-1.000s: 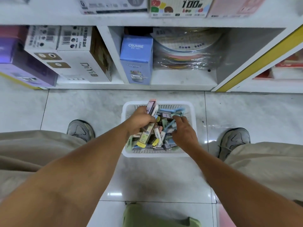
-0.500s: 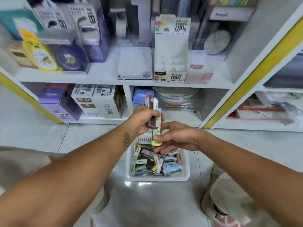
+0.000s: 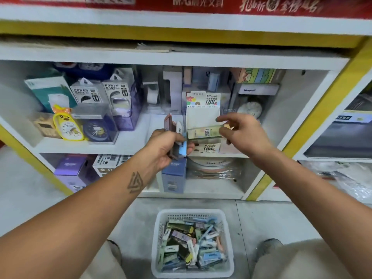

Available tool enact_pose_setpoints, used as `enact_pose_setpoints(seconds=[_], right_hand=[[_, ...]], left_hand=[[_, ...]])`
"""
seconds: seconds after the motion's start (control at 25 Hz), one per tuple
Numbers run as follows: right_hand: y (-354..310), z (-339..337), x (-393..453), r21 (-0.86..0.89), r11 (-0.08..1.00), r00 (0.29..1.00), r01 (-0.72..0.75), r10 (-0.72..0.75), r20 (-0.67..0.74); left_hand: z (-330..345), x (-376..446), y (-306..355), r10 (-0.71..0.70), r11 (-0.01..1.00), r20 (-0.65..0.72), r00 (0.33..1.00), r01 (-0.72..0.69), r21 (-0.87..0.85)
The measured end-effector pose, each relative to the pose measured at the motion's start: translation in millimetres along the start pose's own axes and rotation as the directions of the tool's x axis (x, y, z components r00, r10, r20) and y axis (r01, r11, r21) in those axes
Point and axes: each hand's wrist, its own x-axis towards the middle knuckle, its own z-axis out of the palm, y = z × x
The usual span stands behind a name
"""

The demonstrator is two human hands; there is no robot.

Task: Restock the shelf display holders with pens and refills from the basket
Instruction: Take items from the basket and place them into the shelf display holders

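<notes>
My left hand (image 3: 168, 149) grips a small bunch of refill boxes (image 3: 175, 137), brown, white and blue, held upright in front of the shelf. My right hand (image 3: 240, 133) pinches one green refill box (image 3: 203, 132) by its right end and holds it level, right in front of the white cardboard display holder (image 3: 202, 117) on the middle shelf. On the floor below stands the white plastic basket (image 3: 161, 224), filled with several more small boxes (image 3: 191, 244) in mixed colours.
The middle shelf holds power bank packs (image 3: 100, 93), a yellow clock (image 3: 67, 125), a round blue clock (image 3: 96, 127) in a clear case and a pink box (image 3: 231, 148) beside the holder. Boxes fill the lower shelf (image 3: 175, 174). My shoes (image 3: 271, 244) flank the basket.
Both hands rose from the basket to the middle shelf. My right hand took a green box from the left hand's bunch and turned it level at the display holder.
</notes>
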Motion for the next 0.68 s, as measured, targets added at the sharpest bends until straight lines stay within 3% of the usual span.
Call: enact_pose_setpoints(seconds=[0.12, 0.24, 0.48, 0.68], right_hand=[[-4, -5, 37, 0.027, 0.999, 0.989, 0.044, -0.04, -0.14], [3, 12, 63, -0.16, 0.968, 0.949, 0.193, -0.226, -0.22], [15, 53, 96, -0.356, 0.86, 0.899, 0.364, -0.425, -0.107], [22, 66, 103, -0.231, 0.895, 0.916, 0.382, -0.4, -0.037]], left_hand=[[0, 14, 15, -0.004, 1.0, -0.017, 1.0, 0.004, 0.012], [0, 28, 23, -0.031, 0.999, -0.038, 0.999, 0.031, -0.011], [2, 50, 30, -0.103, 0.995, 0.035, 0.994, 0.102, 0.022], [-4, 49, 33, -0.147, 0.989, 0.054, 0.988, 0.148, -0.016]])
